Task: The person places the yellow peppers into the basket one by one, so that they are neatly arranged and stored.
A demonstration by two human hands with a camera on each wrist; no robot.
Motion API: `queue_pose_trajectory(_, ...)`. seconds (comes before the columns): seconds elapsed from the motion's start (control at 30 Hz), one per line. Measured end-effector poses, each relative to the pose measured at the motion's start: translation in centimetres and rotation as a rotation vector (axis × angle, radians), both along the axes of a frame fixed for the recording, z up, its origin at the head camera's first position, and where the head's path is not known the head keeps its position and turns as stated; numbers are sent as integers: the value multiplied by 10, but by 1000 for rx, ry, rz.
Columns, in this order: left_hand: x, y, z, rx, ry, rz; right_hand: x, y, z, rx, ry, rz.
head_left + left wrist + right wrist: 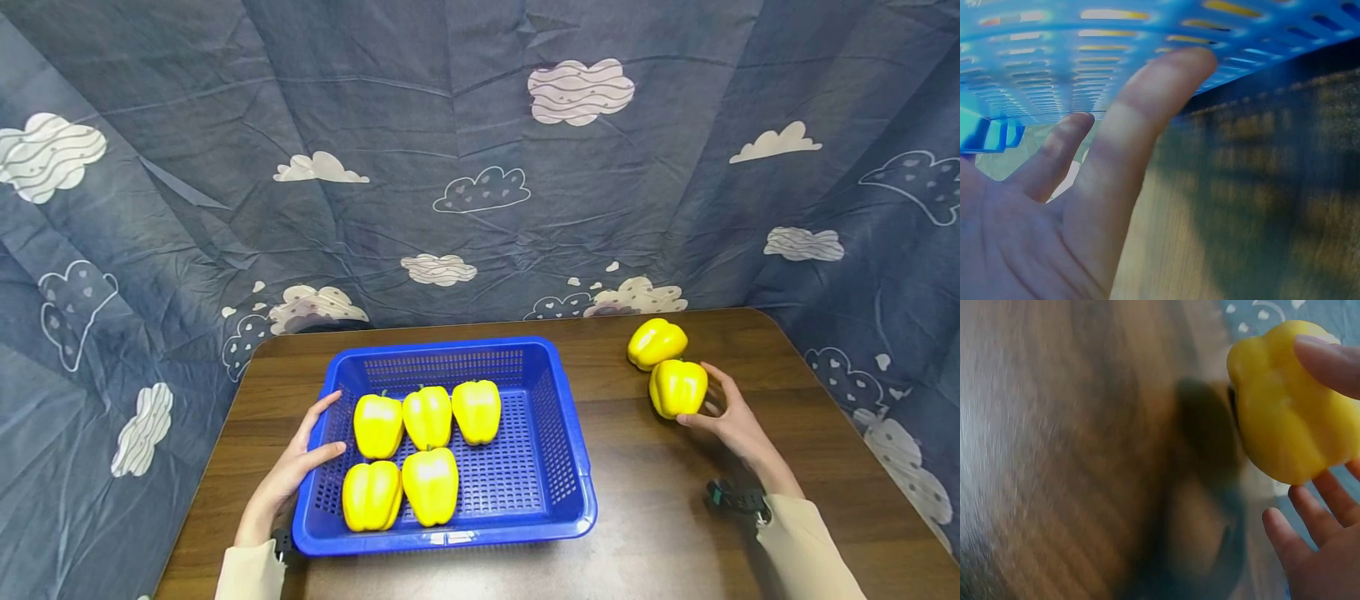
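A blue plastic basket stands on the brown table and holds several yellow bell peppers. My left hand rests against the basket's left rim, fingers straight and thumb over the edge. In the left wrist view, its fingers lie along the slotted basket wall. Right of the basket, my right hand curls round a yellow pepper on the table. In the right wrist view, the thumb lies on that pepper and the other fingers sit behind it. A second pepper touches it on the far side.
The wooden table has rounded far corners. A blue cloud-print cloth hangs close behind and at both sides. Bare tabletop lies between the basket and the two loose peppers. A dark wrist strap sits on my right forearm.
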State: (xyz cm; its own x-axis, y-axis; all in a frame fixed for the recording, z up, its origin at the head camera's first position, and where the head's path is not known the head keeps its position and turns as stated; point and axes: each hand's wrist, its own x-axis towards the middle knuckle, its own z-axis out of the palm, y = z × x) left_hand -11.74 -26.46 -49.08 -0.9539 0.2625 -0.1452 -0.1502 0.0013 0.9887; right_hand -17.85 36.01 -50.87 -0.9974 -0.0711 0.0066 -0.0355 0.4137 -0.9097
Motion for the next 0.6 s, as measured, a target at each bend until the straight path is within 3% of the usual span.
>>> queue_pose_trajectory(0.27, 0, 0, 0, -4, 7, 0, 9, -17, 23, -8, 2, -8)
queue_pose_trajectory(0.6, 0, 0, -1, 0, 13, -7, 21, -48, 49, -48, 174, 26)
